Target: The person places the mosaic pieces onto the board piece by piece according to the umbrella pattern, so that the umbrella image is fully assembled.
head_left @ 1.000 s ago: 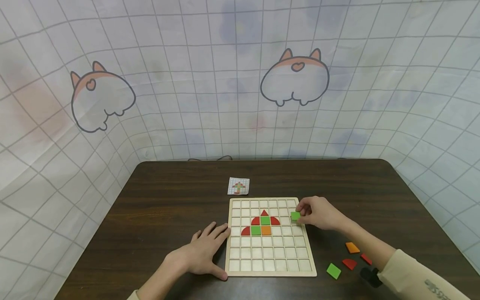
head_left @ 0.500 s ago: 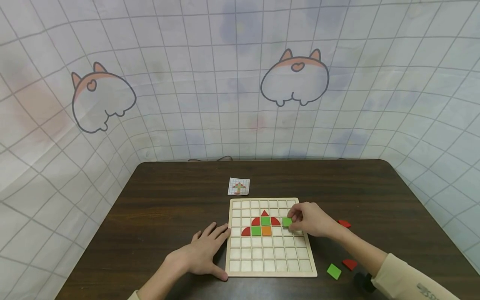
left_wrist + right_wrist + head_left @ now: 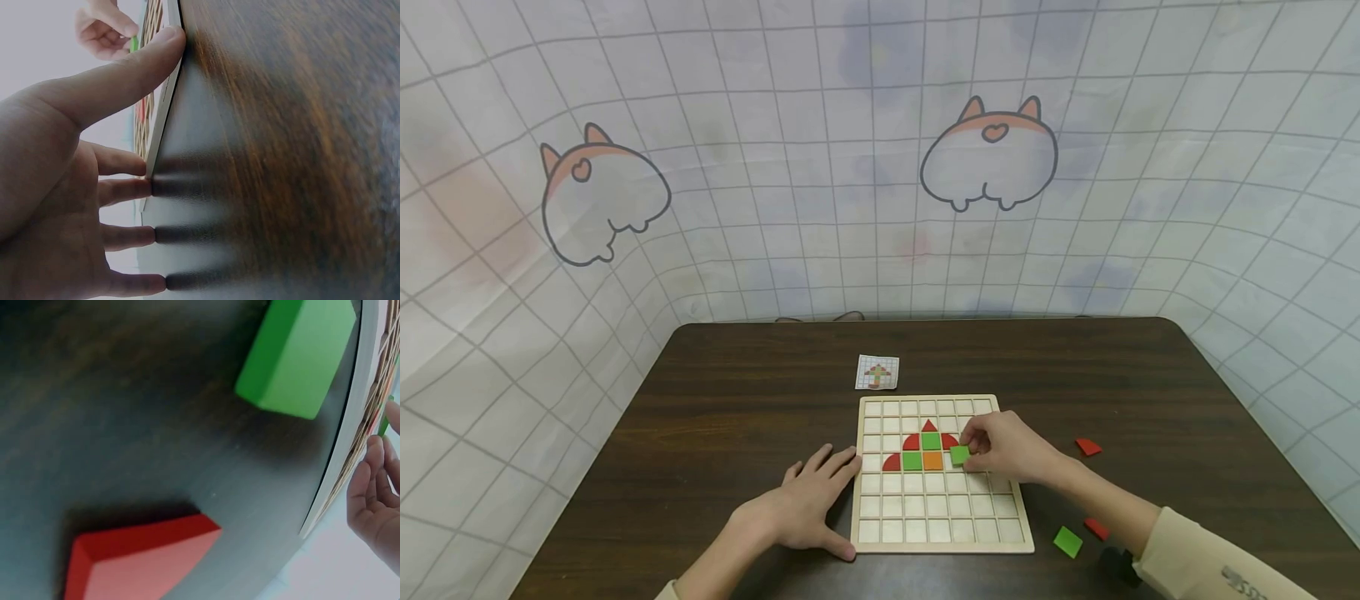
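Observation:
A light wooden grid board (image 3: 917, 531) lies on the dark table. On it red, green and orange pieces form a pattern, with a red triangle (image 3: 928, 426) at the top and an orange square (image 3: 932, 461) below. My right hand (image 3: 1009, 447) pinches a green square tile (image 3: 959, 455) between thumb and fingers, close over the cell right of the orange square. The left hand (image 3: 805, 502) rests with spread fingers at the board's left edge, and its thumb (image 3: 167, 47) touches the frame in the left wrist view.
Right of the board lie a loose green square (image 3: 1067, 542) and two red quarter-round pieces, one farther back (image 3: 1087, 447); the sleeve (image 3: 1210, 558) passes close by. A small printed pattern card (image 3: 877, 372) lies behind the board. A patterned cloth backdrop surrounds the table.
My right hand has carried the green square tile left and toward me, from the board's right edge to beside the orange square. The left hand has stayed put.

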A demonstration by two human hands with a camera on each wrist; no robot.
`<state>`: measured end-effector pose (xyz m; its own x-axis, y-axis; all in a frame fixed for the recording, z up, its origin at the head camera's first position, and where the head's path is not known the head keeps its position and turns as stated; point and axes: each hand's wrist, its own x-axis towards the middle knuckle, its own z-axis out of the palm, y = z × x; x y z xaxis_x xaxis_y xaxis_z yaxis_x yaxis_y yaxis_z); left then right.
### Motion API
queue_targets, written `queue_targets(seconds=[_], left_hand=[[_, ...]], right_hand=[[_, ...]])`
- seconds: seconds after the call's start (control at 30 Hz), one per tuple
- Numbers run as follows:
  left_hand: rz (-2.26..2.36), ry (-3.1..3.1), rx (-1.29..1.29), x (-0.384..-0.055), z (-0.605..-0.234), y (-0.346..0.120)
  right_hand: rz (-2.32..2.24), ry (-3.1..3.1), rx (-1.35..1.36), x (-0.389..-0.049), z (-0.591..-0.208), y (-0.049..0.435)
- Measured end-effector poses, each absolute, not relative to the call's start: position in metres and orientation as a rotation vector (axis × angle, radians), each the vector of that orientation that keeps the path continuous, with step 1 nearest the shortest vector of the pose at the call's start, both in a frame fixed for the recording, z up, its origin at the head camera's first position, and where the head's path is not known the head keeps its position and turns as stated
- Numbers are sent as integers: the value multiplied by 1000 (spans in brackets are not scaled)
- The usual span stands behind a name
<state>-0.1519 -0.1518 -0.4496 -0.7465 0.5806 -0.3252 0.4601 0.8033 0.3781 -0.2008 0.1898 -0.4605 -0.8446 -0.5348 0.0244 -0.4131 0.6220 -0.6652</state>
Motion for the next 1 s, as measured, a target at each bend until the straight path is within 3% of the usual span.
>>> queue_targets(seconds=[1.0], left_hand=[[388, 2557, 770, -151, -448, -152]], right_hand=[[-972, 2711, -922, -198, -463, 186]])
